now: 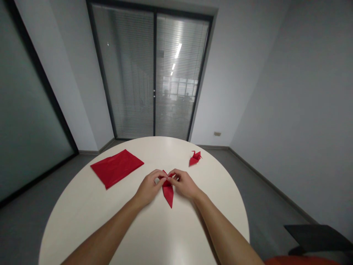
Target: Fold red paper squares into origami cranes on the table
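Observation:
A partly folded piece of red paper (168, 193) lies on the round white table (82, 213), its long point aimed toward me. My left hand (149, 186) pinches its upper left part with fingers closed. My right hand (184, 183) pinches the upper right part, fingers closed too. The fingertips of both hands meet over the top of the paper.
A stack of flat red paper sheets (116, 167) lies at the table's far left. A finished red paper crane (194, 158) stands at the far right. Glass doors with blinds (154, 73) are behind the table. A dark chair (317, 237) sits at the lower right.

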Demonstrator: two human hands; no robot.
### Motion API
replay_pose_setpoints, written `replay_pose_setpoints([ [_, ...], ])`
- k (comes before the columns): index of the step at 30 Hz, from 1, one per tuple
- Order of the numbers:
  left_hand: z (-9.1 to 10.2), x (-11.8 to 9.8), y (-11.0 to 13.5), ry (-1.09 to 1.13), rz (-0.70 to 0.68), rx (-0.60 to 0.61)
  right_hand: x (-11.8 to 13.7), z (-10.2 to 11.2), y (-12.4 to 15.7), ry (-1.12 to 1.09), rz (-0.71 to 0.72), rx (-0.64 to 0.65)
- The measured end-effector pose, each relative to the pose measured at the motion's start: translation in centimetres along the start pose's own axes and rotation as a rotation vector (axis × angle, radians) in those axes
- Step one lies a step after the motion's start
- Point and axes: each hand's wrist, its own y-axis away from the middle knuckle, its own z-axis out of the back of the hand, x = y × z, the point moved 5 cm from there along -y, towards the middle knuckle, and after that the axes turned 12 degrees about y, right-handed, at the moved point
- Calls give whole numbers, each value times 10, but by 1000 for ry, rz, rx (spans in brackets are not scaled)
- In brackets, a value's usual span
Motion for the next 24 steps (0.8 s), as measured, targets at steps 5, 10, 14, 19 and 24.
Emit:
replay_pose_setpoints([
  [5,2,1,0,-27,33,-10,-4,0,0,-37,-12,-21],
  [10,5,6,-1,-26,33,-68,-11,-2,1,-50,-32,25],
  [14,9,21,2,-7,117,-142,-21,3,0,0,-81,-83],
  [19,12,38,10,-128,63,-125,-36,23,0,87,-195,-287],
  [24,10,51,18,-245,7,-6,-41,51,4,172,-223,-424],
])
